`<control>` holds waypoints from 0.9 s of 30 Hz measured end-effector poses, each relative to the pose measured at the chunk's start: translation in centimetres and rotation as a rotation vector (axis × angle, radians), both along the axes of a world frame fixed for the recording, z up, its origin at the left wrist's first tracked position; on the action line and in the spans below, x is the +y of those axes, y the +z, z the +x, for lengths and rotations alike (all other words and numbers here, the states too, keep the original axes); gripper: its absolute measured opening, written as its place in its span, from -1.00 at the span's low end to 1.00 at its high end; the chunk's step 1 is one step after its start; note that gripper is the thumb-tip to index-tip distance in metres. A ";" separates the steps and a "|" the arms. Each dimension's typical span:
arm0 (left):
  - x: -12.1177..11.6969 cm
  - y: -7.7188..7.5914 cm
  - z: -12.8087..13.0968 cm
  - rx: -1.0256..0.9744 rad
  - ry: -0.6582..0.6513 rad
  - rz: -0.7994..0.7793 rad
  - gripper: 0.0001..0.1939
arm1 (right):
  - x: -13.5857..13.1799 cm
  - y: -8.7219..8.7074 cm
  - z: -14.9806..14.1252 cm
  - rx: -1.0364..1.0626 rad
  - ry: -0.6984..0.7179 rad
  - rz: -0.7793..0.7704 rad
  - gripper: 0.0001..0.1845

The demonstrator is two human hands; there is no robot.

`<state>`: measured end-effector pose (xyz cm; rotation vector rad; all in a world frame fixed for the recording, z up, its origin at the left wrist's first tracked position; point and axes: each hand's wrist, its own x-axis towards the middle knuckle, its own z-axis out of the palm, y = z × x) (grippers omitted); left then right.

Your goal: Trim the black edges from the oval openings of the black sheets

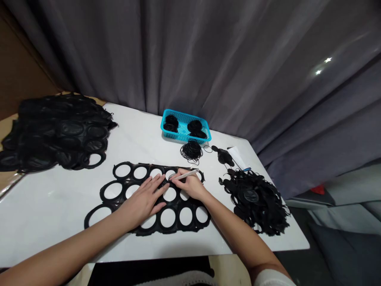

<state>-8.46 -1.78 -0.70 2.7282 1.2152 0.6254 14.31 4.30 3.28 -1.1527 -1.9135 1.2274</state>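
At the far left, a thick stack of black sheets (56,135) marked with round outlines is laid partly over the edge of the white desk (53,222). To its right, near the front of the desk, a black sheet with round holes (176,206) is spread flat, its holes set in three rows. Of the two hands, the left hand (145,200) is rested palm down on the middle of this sheet, with its fingers spread. Behind the sheet, a blue perforated basket (177,136) is filled in part with bundles of thin black rings (195,126). In front of the basket, a loose tangle of thin black rings (191,151) is heaped on the desk. By the right hand (189,184), a slim white tool (186,175) is pinched between thumb and fingers, its tip held near a hole in the back row; whether the rubbery edge is touched cannot be told. Farther right, a small cluster of black discs (224,157) is placed beside a white strip with a blue end (239,158). Nearest the right edge, black curled scraps (257,204) are piled up.
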 end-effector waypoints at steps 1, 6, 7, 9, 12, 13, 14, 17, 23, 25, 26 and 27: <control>0.0 0.0 0.0 0.002 -0.001 -0.003 -0.46 | 0.1 -0.1 0.0 0.003 0.002 0.004 -0.85; -0.1 0.0 0.1 0.013 0.008 -0.003 -0.45 | -0.2 -0.1 0.0 -0.059 0.013 0.081 -0.91; -0.1 0.0 0.1 0.019 0.008 -0.003 -0.45 | -0.5 -0.2 -0.1 -0.094 0.019 0.124 -0.92; -0.1 0.0 0.1 0.038 0.005 -0.005 -0.45 | -1.1 -0.4 -0.4 -0.200 0.062 0.260 -0.92; 0.0 0.0 0.1 0.040 0.004 -0.011 -0.46 | -1.4 -0.8 -0.7 -0.431 0.192 0.515 -0.89; 0.0 0.0 0.1 0.035 0.006 -0.017 -0.46 | -1.0 -0.8 -0.5 -0.506 0.210 0.577 -0.87; 0.0 0.1 0.1 0.032 0.008 -0.023 -0.47 | -0.2 -0.6 0.0 -0.571 0.181 0.614 -0.86; 0.0 0.3 0.1 0.043 0.025 -0.040 -0.49 | 3.1 0.6 2.6 -0.680 -0.231 0.609 -0.82; 0.1 1.0 -0.2 0.061 0.023 -0.080 -0.45 | 6.1 2.4 4.3 -0.354 -0.525 0.470 -0.83; 0.0 1.2 -0.9 0.053 0.053 -0.054 -0.44 | 5.1 1.9 2.3 -0.217 -0.392 0.340 -0.76; -0.1 1.2 -1.3 0.051 0.078 -0.031 -0.44 | 4.4 1.5 1.0 -0.166 -0.322 0.272 -0.74; -0.3 1.2 -1.8 0.051 0.103 -0.005 -0.44 | 3.7 1.1 -0.2 -0.124 -0.251 0.207 -0.74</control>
